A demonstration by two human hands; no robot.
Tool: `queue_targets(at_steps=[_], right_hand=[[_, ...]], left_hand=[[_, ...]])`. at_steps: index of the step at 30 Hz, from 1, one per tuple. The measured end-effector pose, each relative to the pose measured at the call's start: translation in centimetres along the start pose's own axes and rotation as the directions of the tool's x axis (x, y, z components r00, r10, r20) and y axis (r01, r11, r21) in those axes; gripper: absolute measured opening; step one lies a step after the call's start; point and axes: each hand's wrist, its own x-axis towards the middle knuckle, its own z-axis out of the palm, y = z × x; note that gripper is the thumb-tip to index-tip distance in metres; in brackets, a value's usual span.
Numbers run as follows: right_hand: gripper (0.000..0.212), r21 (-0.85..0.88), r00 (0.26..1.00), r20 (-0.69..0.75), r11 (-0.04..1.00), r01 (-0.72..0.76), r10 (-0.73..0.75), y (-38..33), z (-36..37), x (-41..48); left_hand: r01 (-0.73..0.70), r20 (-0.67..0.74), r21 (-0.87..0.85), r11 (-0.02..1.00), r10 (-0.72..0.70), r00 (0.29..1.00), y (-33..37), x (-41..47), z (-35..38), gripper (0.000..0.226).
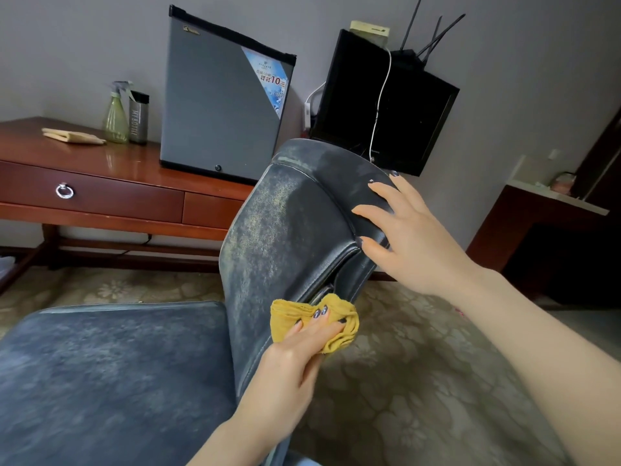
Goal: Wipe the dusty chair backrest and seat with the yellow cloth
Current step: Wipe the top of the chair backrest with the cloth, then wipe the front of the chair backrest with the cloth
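Observation:
A dark blue-black chair fills the lower left. Its backrest (279,230) rises at centre and its seat (111,371) spreads below; both carry pale dust. My left hand (295,351) presses the crumpled yellow cloth (339,317) against the lower right edge of the backrest, fingers lying straight over the cloth. Higher up, my right hand (403,237) rests on the top rear edge of the backrest with its fingers spread.
A wooden desk (111,183) stands behind the chair, bearing a grey mini fridge (221,105), a green spray bottle (117,112), a grey bottle (138,117) and a folded pale cloth (72,136). A black monitor (386,102) and router lean at the wall. Patterned carpet (420,381) lies underneath.

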Motion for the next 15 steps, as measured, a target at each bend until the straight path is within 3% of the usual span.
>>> queue_targets(at_steps=[9, 15], right_hand=[[0.040, -0.029, 0.995, -0.084, 0.998, 0.047, -0.049, 0.5, 2.0, -0.2], [0.047, -0.161, 0.933, -0.027, 0.923, 0.351, -0.359, -1.6, 2.9, -3.6]], left_hand=[[0.085, 0.123, -0.006, 0.996, -0.084, 0.989, -2.1, -2.3, 0.1, 0.045], [0.090, 0.033, -0.061, 0.994, -0.088, 0.996, 0.5, -2.6, -1.7, 0.055]])
